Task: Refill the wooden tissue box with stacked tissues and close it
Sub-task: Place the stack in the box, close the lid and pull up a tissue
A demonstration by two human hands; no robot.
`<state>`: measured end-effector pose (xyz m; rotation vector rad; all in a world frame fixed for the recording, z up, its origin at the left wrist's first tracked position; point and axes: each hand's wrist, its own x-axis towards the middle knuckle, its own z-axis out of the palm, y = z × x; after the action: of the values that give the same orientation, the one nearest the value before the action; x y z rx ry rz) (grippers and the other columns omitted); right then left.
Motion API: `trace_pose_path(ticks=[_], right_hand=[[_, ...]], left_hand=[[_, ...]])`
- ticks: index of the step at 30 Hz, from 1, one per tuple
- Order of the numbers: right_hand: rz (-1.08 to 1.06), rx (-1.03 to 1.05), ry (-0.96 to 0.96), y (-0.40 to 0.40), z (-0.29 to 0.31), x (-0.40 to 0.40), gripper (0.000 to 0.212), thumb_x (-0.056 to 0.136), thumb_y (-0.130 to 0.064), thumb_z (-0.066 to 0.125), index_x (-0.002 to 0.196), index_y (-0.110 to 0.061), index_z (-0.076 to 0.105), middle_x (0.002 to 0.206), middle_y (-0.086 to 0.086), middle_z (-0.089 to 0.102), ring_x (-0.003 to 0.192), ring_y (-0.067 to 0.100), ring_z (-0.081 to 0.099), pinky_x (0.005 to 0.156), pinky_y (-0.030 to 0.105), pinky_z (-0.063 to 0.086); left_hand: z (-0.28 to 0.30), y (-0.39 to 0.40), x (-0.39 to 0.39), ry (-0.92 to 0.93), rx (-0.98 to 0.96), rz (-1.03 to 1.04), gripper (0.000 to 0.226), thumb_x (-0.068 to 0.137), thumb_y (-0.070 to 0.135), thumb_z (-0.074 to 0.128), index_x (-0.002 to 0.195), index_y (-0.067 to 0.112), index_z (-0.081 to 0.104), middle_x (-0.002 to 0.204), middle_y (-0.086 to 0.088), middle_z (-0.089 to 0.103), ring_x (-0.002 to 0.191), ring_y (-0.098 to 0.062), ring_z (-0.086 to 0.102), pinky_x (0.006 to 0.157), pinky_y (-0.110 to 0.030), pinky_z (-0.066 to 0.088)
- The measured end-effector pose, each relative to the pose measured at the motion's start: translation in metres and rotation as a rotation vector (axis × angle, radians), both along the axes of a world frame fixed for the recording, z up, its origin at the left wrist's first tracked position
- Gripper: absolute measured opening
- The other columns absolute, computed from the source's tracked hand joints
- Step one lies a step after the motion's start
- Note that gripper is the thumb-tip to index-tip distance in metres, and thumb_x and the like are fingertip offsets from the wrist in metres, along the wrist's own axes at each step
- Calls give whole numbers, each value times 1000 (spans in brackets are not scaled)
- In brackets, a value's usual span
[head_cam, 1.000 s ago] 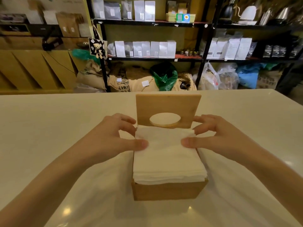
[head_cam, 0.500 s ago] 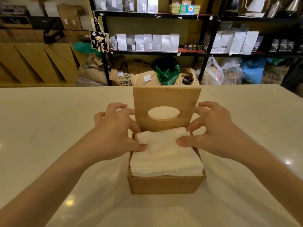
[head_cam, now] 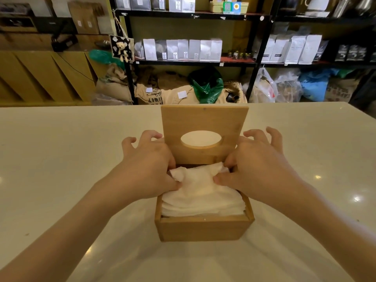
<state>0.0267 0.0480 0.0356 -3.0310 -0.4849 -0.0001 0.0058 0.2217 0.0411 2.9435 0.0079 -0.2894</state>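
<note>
Head view shows the wooden box (head_cam: pixel 203 226) at frame centre on the worktop (head_cam: pixel 61 159), lid (head_cam: pixel 204 119) upright. Left hand (head_cam: pixel 150 169) and right hand (head_cam: pixel 254 167) pinch the tissues (head_cam: pixel 201 198). The bunched top sheet may jam under the lid.

Both bare forearms are reaching forward, the left hand (head_cam: pixel 148 165) and right hand (head_cam: pixel 258 167) lying palm-down, fingers curled, thumbs angling toward each other.

My table (head_cam: pixel 61 159) is big, white and shiny. My wooden tissue box (head_cam: pixel 203 228) sits right on it, lid up.
</note>
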Motion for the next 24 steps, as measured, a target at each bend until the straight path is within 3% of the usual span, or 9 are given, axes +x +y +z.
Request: trace_pose_path(ticks=[4, 7, 12, 13, 15, 17, 20, 24], right_hand=[[12, -75, -152, 3, -2, -8, 29, 82, -49, 52, 89, -29, 71, 127, -4, 55, 139, 25, 16, 102, 44, -17], [38, 67, -141, -5, 5, -11, 23, 76, -54, 58, 85, -34, 66, 140, -7, 44, 140, 19, 12, 105, 41, -16], [118, 362, 10, -23, 18, -16, 10, 75, -49, 61, 84, -49, 62, 147, -15, 34, 141, 5, 10, 114, 37, -3], [130, 361, 47, -24, 18, -17, 12, 75, -50, 60, 87, -50, 63, 148, -16, 32, 141, 4, 8, 115, 38, -5], [139, 286, 120, -22, 14, -18, 23, 76, -53, 58, 98, -53, 62, 152, -15, 26, 143, 7, 3, 115, 42, -11], [140, 180, 160, -20, 8, -18, 39, 76, -57, 56, 115, -53, 54, 156, -10, 17, 145, 12, -5, 113, 48, -18], [141, 90, 163, -19, 6, -18, 53, 77, -59, 55, 128, -53, 40, 159, -5, 6, 144, 18, -15, 109, 52, -24], [152, -12, 109, -20, 8, -20, 61, 75, -63, 54, 132, -53, 34, 159, -2, 2, 144, 22, -18, 106, 54, -26]], left_hand=[[-2, -3, -5, -47, 84, 34, 26, 81, 45, 56, 93, 28, 72, 126, 9, 47, 138, -15, 9, 111, -50, 3], [-1, -1, -15, -166, 154, 79, 28, 76, 52, 58, 97, 36, 67, 145, 10, 37, 141, -15, 8, 111, -53, 2], [9, 2, -37, -318, -80, 69, 13, 76, 50, 61, 72, 41, 52, 148, 15, 32, 141, -9, 10, 115, -40, 13], [8, 1, -39, -297, -141, 51, 6, 77, 48, 61, 77, 45, 56, 149, 15, 29, 142, -8, 8, 115, -37, 14], [5, 0, -40, -221, -179, 23, 26, 78, 48, 59, 104, 50, 59, 154, 13, 20, 143, -9, 2, 116, -38, 12], [0, 0, -36, -164, -152, 35, 42, 78, 50, 59, 120, 50, 51, 157, 9, 11, 144, -12, -5, 118, -45, 11], [-1, 2, -35, -112, -67, 43, 54, 76, 53, 60, 127, 49, 44, 158, 9, 1, 144, -16, -11, 118, -51, 10], [-1, 1, -37, -104, 4, 12, 58, 73, 57, 61, 128, 42, 47, 157, 11, 4, 144, -14, -12, 116, -51, 9]])
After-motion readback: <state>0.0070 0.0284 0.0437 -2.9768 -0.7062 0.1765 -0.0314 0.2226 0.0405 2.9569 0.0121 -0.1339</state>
